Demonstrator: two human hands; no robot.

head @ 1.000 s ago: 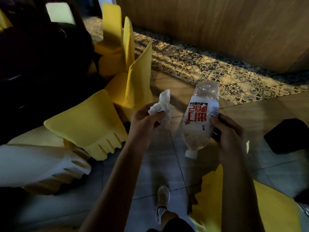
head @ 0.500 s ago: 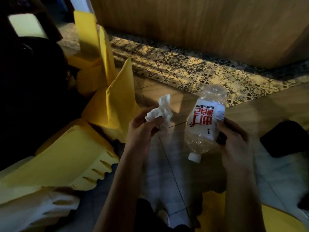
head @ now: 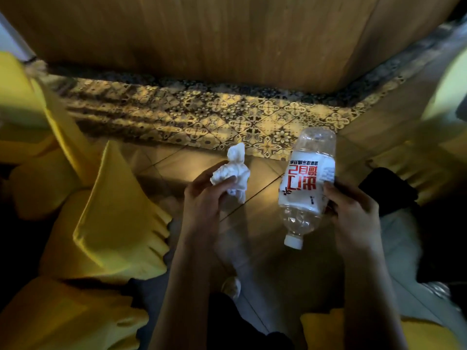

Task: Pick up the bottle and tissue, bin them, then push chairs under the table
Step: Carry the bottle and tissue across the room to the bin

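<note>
My left hand (head: pixel 202 200) is closed around a crumpled white tissue (head: pixel 233 170), which sticks up above the fingers. My right hand (head: pixel 353 213) grips a clear plastic bottle (head: pixel 307 183) with a white label and red lettering. The bottle is tilted upside down, its white cap pointing down toward me. Both are held in front of me above the floor. Yellow-covered chairs (head: pixel 111 223) stand close on my left.
A wooden wall (head: pixel 214 39) runs across ahead, with a strip of patterned tiles (head: pixel 202 114) at its foot. More yellow chairs sit at the right (head: pixel 414 157) and bottom right (head: pixel 328 332). A dark object (head: pixel 389 190) lies on the floor beside my right hand. My shoe (head: pixel 231 286) shows below.
The view has swung right, so the wooden wall now faces me squarely and the yellow chairs slid left. Tissue and bottle stay held in the same hands.
</note>
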